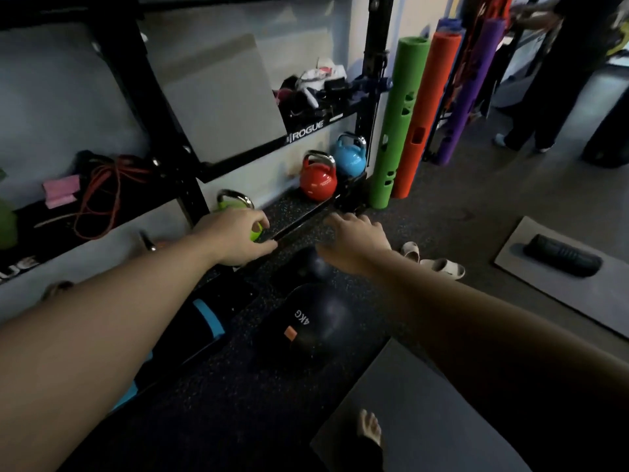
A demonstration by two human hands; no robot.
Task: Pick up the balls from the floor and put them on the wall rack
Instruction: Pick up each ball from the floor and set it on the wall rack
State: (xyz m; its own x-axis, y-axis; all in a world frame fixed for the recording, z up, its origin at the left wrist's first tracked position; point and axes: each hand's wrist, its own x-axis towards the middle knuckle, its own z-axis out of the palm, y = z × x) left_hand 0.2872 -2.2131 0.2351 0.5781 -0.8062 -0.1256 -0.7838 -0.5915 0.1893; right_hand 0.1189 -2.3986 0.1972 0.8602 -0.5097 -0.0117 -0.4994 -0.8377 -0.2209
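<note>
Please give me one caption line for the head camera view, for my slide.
Both hands, left hand and right hand, reach over two dark balls, the nearer 4KG ball, beside the wall rack.

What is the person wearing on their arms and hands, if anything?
Nothing that shows. Both forearms are bare right up to the bottom edge of the picture, with no sleeves in view. The left hand and the right hand have no gloves, and no watch, band or ring can be made out. The picture is dim, so small details might be missed.

Three kettlebells — green (235, 207), red (318, 177), blue (350, 155) — mid-frame; two dark balls (320, 327) (315, 264) lower centre; three upright tubes (394, 124) upper right; two sandals (442, 267).
</note>
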